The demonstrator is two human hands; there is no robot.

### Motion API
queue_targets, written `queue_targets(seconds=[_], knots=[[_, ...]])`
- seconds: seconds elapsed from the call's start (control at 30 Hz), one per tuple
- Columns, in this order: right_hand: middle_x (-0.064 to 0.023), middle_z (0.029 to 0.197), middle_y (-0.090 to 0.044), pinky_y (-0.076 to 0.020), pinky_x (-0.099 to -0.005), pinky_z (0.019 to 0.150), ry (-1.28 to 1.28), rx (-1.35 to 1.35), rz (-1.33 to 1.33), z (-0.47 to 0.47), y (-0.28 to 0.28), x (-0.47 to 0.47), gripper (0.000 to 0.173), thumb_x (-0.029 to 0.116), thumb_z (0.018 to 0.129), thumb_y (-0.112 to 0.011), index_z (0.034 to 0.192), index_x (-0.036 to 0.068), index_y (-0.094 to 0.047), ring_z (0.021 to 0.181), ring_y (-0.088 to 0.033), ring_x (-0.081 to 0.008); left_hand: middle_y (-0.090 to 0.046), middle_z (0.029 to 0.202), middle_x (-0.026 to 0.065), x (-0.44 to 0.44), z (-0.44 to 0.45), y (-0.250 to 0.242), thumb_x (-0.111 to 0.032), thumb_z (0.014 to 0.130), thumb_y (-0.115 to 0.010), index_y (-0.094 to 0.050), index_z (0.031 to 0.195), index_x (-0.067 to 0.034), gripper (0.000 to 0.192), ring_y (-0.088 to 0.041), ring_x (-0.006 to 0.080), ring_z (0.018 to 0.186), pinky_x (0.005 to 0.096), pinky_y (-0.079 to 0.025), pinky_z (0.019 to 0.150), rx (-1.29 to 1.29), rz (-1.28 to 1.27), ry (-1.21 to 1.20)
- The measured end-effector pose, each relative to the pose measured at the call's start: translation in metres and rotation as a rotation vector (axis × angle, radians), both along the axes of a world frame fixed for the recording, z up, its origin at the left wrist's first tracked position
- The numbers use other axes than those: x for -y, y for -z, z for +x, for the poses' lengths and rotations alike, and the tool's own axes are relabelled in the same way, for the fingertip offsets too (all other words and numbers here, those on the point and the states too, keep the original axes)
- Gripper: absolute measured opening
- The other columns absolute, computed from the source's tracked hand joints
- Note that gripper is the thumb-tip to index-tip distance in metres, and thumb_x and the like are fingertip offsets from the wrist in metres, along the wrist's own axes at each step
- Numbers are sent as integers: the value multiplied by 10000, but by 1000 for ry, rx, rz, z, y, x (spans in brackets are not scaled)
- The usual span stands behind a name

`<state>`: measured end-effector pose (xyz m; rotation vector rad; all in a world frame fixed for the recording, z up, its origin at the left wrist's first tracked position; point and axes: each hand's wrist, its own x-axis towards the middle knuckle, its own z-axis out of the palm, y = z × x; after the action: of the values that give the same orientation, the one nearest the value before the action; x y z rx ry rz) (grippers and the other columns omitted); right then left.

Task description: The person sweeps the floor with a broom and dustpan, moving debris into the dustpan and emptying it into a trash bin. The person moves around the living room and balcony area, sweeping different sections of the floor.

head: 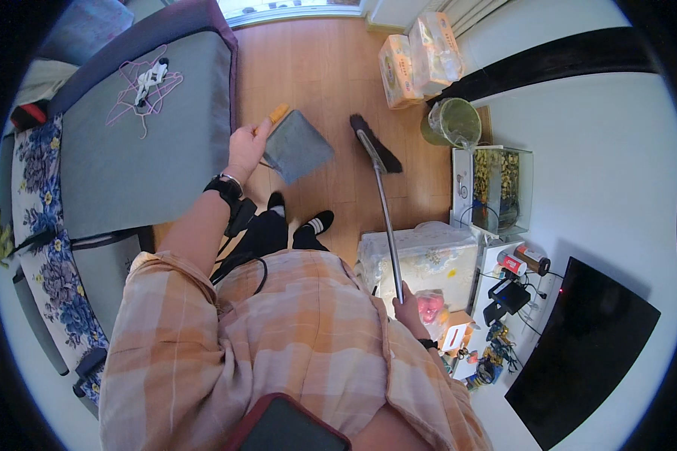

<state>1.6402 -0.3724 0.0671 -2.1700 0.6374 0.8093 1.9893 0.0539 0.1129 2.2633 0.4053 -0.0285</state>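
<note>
My left hand (pixel 246 151) is closed around the side of a square grey padded seat (pixel 299 146), which looks like a small stool. An orange, wood-coloured part (pixel 279 113) of it sticks out past my fingers; its underside is hidden. My right hand (pixel 408 309) grips the metal handle of a broom (pixel 387 225) at its upper part. The dark bristle head (pixel 374 144) lies to the right of the seat, against the wooden floor (pixel 310 62). A gap separates the bristles from the seat.
A grey sofa (pixel 146 175) with pink hangers (pixel 146 93) on it borders the left. On the right stand wrapped packs (pixel 417 62), a green bin (pixel 462 121), a fish tank (pixel 502 189) and a cloth-covered piece of furniture (pixel 417 253). A television (pixel 587 349) is farther right.
</note>
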Motion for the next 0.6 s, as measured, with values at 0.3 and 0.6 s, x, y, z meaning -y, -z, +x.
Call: queue_targets(seconds=[0.3, 0.6], knots=[[-217, 944, -641, -487, -381, 736, -128, 151, -218, 89, -14, 17, 606, 125, 771, -563, 1355, 50, -421, 835, -632, -320, -574, 675, 221, -18, 72, 32, -476, 896, -492, -619, 830, 44, 539, -582, 344, 652, 399, -451, 641, -114, -6, 131], [-93, 690, -572, -456, -318, 484, -278, 29, -148, 204, 5, -41, 605, 95, 820, -550, 1398, 91, -371, 535, -538, -155, -625, 765, 235, -60, 142, 112, -515, 912, -391, -634, 732, 19, 614, -613, 398, 779, 480, -464, 705, -323, 23, 255]])
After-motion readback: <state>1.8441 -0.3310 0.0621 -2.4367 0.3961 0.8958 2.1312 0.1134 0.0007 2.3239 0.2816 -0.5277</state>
